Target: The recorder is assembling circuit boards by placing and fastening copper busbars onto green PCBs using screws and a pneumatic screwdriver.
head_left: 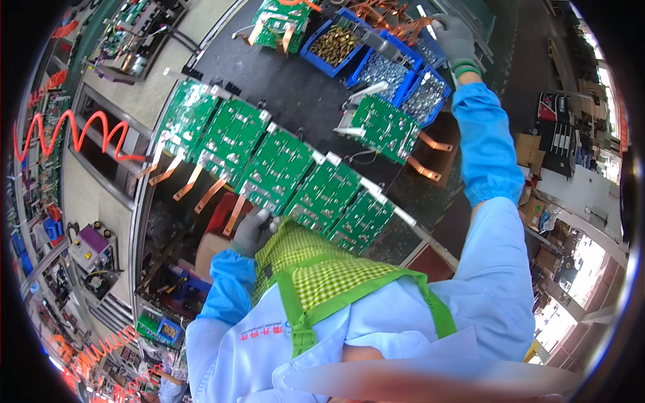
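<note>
Several green circuit boards [275, 171] lie in a slanting row across the dark bench, copper strips [209, 195] jutting from the edges of those on the left. My left hand [252, 234], in a grey glove, is at the near edge of the middle board beside a copper strip. Its fingers are curled in; what they hold, if anything, is hidden. Stretched far to the upper right, my gloved right hand [455, 39] has its fingers closed at the end of a copper strip [420, 25], by a heap of such strips.
Blue bins hold brass-coloured fasteners [334, 47] and silver fasteners [425, 93]. Another board [386, 127] with two copper strips sits at the bench's right. More boards [279, 25] are at the far side. A red coiled hose [84, 131] hangs on the left.
</note>
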{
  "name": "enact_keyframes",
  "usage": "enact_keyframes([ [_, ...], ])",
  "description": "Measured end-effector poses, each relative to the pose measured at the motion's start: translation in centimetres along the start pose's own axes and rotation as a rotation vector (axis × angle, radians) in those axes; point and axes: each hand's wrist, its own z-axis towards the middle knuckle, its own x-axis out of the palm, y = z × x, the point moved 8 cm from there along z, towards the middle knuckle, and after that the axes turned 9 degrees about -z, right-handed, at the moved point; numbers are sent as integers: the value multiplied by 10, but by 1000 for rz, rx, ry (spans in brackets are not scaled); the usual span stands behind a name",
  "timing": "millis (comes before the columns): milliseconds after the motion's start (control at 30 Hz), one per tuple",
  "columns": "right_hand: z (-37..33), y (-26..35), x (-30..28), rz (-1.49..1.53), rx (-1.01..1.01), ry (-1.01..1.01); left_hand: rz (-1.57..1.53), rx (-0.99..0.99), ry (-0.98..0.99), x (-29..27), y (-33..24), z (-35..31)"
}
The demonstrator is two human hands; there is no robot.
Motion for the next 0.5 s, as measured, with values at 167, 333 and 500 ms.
enact_keyframes([
  [167,-91,117,-105,481,-188,141,109,-4,-71,8,-5,-12],
  [333,-229,242,-117,663,-456,548,130,-66,14,-6,-5,4],
  [500,-290,275,-54,214,-399,638,186,-124,17,-6,-10,2],
])
